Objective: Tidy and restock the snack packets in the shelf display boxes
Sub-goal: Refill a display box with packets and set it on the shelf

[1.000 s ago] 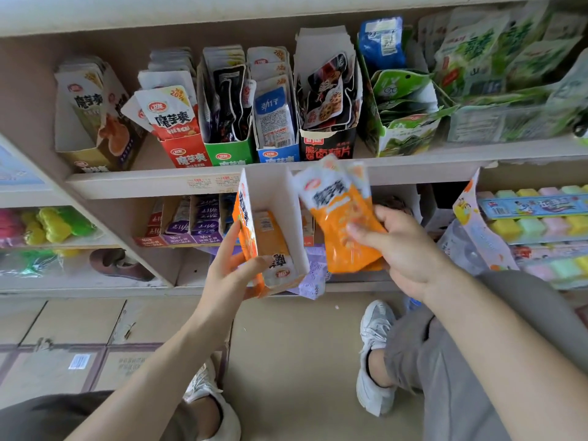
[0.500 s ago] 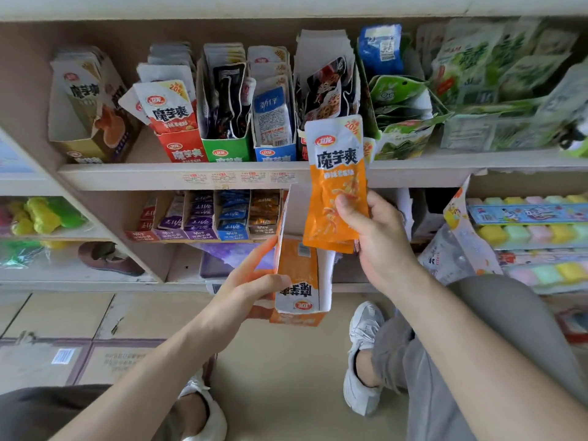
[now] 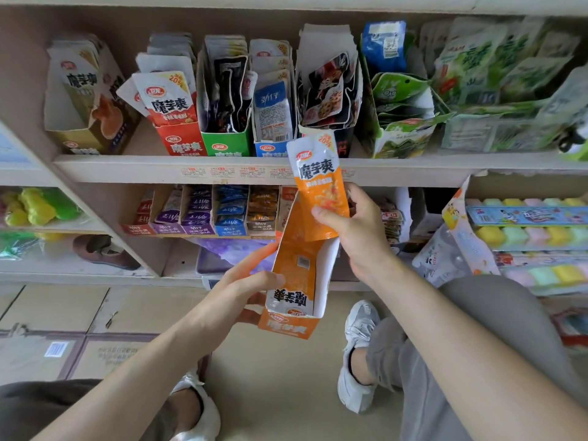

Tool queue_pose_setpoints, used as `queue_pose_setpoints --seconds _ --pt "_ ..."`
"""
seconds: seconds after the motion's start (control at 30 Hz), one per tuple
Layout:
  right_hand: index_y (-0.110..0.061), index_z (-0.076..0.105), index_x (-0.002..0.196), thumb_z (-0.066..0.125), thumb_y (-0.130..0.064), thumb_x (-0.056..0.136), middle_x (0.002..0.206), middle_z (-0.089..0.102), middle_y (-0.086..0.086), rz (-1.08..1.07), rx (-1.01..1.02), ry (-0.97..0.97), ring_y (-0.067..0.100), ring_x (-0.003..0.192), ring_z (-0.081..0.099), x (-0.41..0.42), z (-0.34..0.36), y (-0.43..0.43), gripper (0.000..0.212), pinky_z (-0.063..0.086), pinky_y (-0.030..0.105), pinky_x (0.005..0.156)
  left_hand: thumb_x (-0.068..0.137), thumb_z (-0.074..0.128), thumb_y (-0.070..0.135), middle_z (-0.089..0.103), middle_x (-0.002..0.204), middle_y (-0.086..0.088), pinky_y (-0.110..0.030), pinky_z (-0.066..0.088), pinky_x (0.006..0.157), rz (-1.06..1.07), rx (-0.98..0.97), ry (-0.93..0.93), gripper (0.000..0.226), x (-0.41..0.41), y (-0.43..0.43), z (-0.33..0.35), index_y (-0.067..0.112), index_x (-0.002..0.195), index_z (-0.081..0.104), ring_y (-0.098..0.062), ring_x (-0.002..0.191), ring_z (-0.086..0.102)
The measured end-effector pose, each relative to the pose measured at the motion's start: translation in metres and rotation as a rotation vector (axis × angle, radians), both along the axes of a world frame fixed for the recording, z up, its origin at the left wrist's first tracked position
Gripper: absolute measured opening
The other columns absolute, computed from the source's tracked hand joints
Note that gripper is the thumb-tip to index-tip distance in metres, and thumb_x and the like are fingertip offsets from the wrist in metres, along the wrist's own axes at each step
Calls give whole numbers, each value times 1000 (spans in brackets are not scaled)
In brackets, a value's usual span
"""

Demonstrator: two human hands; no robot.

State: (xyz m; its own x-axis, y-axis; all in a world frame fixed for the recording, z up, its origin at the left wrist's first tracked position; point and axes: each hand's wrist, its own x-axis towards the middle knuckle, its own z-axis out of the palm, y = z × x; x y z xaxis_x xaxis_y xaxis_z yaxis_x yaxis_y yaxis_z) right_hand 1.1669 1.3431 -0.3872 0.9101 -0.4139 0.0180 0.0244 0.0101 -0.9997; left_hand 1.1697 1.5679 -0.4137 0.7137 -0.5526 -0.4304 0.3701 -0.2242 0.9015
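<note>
Head view shows, across the top of the frame, a shelf (image 3: pixel 127 168) carrying a row of display boxes (image 3: pixel 222 144) filled with snack packets. Below it, at the centre, the left hand (image 3: pixel 245 291) grips an orange display box (image 3: pixel 288 326) by its side. The right hand (image 3: pixel 356 230) pinches an orange packet (image 3: pixel 321 186) upright, its lower end at the box's open top.

Orange-white packet (image 3: pixel 319 183); orange display box (image 3: pixel 294 281); red (image 3: pixel 183 141), green (image 3: pixel 226 143), blue boxes (image 3: pixel 270 148).
</note>
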Motion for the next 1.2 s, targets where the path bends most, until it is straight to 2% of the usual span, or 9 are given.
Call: queue_pose_setpoints --seconds 0.27,0.43,0.53,0.6,0.7,0.83,0.93,1.03,1.2 --pt "-21 64 112 84 -14 75 101 75 -5 22 -282 80 13 94 71 4 7 -18 43 60 45 85 64 74 52 68 131 -17 -70 46 102 -4 61 -8 77 2 3 -2 48 139 54 -49 122 60" --pt "-37 47 143 78 -6 82 125 64 -3 181 -435 -44 9 115 59 9 20 -32 75 49 23 96 67 75 52 64 133 -23 -70 43 101 -24 52 14 72 1 6 0 44 137 58 -57 125 53" --pt "-29 56 136 70 0 83 92 72 1 171 -444 -115 16 85 64 12 19 -41 62 51 27 80 74 72 41 62 133 -27 -63 45 92 -33 48 21 66 1 6 -1 40 139 57 -61 125 49" --pt "-25 66 122 69 6 84 86 72 -6 152 -496 -114 14 80 65 12 19 -43 49 51 26 78 77 69 38 63 131 -26 -56 44 90 -44 68 7 64 0 6 -1 41 139 57 -60 124 51" --pt "-27 71 108 67 7 86 83 68 -9 117 -569 -105 9 77 63 7 17 -39 41 53 26 76 77 65 41 74 118 -11 -48 56 88 -90 138 -38 58 -1 5 5 49 134 58 -44 112 67" --pt "-22 72 113 75 -8 85 88 69 -8 68 -563 -98 10 80 65 6 18 -40 32 56 29 77 76 64 45 78 109 -3 -45 61 87 -103 155 -62 60 -3 6 10 53 134 55 -30 100 74" --pt "-25 63 122 89 -30 69 104 60 -5 176 -674 63 13 88 61 4 16 -42 59 50 21 74 74 65 44 78 109 -3 -40 61 81 -65 123 -73 65 -2 5 11 50 138 52 -29 100 74" --pt "-22 60 114 90 -17 65 101 60 -8 201 -821 87 7 85 56 1 15 -36 58 39 8 66 72 67 45 75 116 -8 -52 58 90 -34 108 -73 70 -2 4 11 49 140 52 -37 109 70" --pt "-15 70 96 76 0 80 76 64 -15 75 -748 23 -4 62 57 0 16 -37 23 45 16 59 66 70 51 69 129 -14 -64 46 102 7 65 -55 73 -2 6 8 48 137 56 -47 123 60"
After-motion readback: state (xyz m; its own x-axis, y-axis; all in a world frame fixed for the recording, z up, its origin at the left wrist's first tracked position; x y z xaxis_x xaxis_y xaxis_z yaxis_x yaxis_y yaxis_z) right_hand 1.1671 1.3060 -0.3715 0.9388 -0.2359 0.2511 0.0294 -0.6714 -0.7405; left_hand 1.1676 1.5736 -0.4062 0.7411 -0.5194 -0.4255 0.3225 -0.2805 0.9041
